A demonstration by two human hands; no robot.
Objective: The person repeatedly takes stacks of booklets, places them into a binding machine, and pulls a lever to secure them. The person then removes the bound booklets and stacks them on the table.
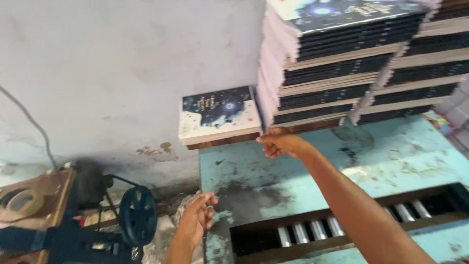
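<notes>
My right hand (277, 143) reaches forward to the bottom corner of a tall stack of dark-covered books (322, 63) and touches its lowest edge; whether it grips a book I cannot tell. A short pile of the same books (220, 115) with a starry cover lies just left of that hand on a wooden board. My left hand (198, 217) hangs low beside the turquoise machine table (391, 151), fingers loosely curled, holding nothing I can see.
A second tall book stack (430, 54) stands at the right. A dark slot with metal rollers (312, 230) crosses the table. At lower left sit a motor with a blue pulley wheel (138, 215) and a tape roll (22, 200). A grey wall (122, 73) is behind.
</notes>
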